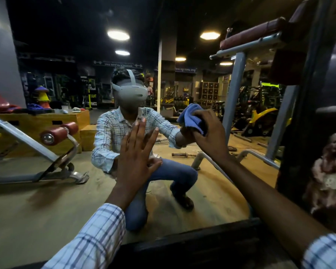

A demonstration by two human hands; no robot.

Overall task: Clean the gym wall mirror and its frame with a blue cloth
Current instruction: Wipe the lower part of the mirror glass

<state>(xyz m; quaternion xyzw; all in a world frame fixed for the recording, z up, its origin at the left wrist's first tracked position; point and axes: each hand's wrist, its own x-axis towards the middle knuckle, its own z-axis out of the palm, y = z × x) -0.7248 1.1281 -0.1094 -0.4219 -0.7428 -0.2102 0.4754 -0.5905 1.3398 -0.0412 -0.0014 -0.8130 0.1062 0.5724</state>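
The right hand (211, 133) has its fingers curled round a bunched blue cloth (190, 117) and holds it to the glass of the mirror (47, 200). The wad sits inward of the dark frame (192, 241), well above its bottom rail and some way in from its right upright. The left hand (138, 154) is spread with straight fingers and appears to be pressed flat on the glass. It holds nothing and lies farther from the right upright than the cloth does, at roughly mid-height above the bottom rail.

From where I stand, what matters is how the cloth lies to the frame. The right upright runs vertically, just off to the cloth's right, and the bottom rail runs across below both hands. The cloth hand is clearly the nearer one to that upright, so I'd judge a sweep towards the frame would go rightward or downward from here. The flat left hand would serve as a brace. Unwiped glass stretches away from the right upright, beyond the left hand.
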